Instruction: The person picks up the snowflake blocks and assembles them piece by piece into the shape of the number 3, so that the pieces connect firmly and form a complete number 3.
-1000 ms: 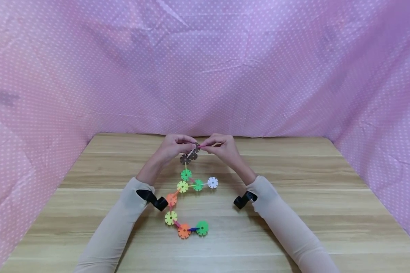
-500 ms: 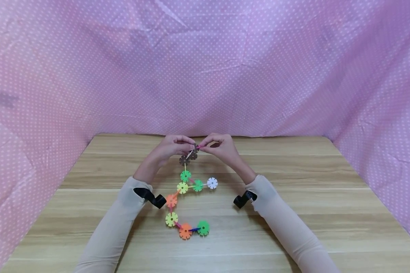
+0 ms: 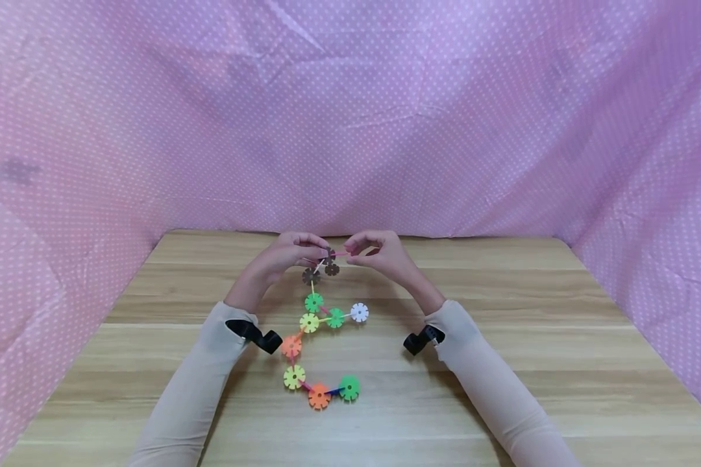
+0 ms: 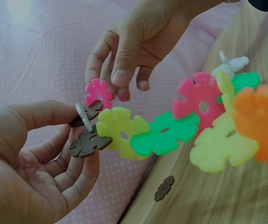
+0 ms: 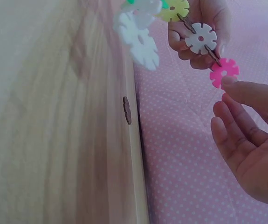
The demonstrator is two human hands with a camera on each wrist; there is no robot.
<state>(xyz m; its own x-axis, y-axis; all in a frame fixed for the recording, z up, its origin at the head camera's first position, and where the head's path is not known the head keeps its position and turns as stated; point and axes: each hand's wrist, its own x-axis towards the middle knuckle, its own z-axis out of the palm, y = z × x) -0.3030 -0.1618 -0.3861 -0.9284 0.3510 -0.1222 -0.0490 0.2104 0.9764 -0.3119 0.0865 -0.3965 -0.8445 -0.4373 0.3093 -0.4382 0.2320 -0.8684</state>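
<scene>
My left hand pinches a brown notched plastic disc at the far end of a chain of interlocking discs. Slotted to that brown disc is a pink disc, standing out toward my right hand. The right thumb and forefinger hold the pink disc's outer edge. Close by in the chain are a white disc and another brown disc. From there the chain runs toward the body through green, yellow and orange discs.
A loose brown disc lies on the wooden table near its far edge. A side branch ends in a white disc; the near end finishes in a green disc. Pink dotted cloth hangs behind the table.
The left hand and the chain's far end have shifted slightly left. The right fingers have moved slightly right, so more of the pink disc shows between the hands.
</scene>
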